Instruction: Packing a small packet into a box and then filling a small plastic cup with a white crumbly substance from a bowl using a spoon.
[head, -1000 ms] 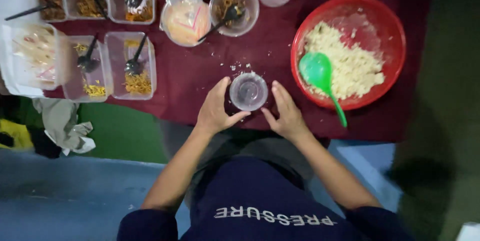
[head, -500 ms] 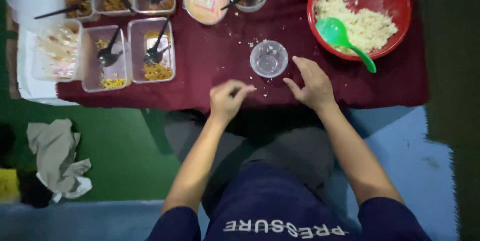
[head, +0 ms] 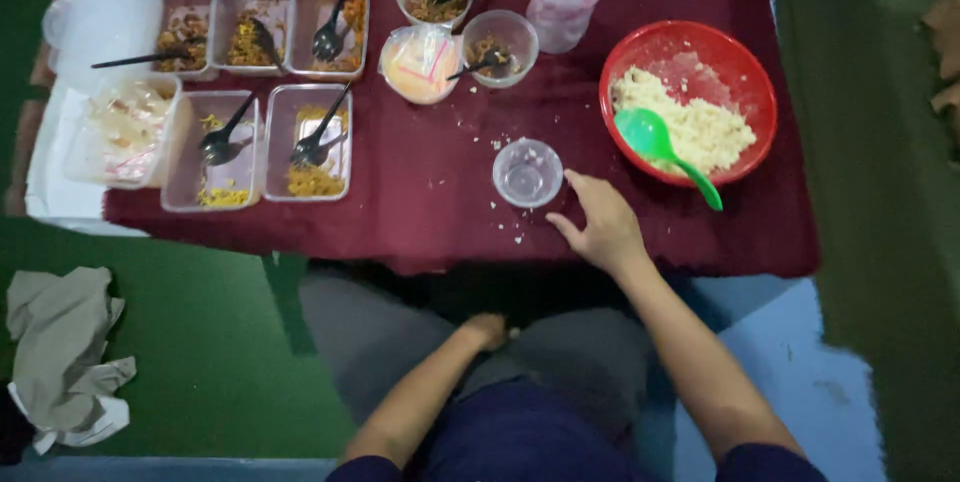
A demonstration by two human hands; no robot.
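The left hand (head: 488, 330) rests in the lap below the bench (head: 420, 212), its grip curled on nothing. The right hand (head: 600, 227) lies flat on the bench, grip apart and empty. The small clear cup (head: 527, 172) stands just beside its fingertips, up-left, nothing between. Scattered crumbs (head: 505, 212) surround it. Beyond, up-right, sits the red bowl (head: 745, 67) of rice with a green spoon (head: 660, 147); far left, trays of toppings (head: 260, 147).

Maroon-clothed table (head: 420, 212) with food trays (head: 308, 142), clear cup (head: 527, 172), red bowl (head: 688, 102).

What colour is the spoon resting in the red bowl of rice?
Bright green spoon, lying in the red bowl; clear in the head view.
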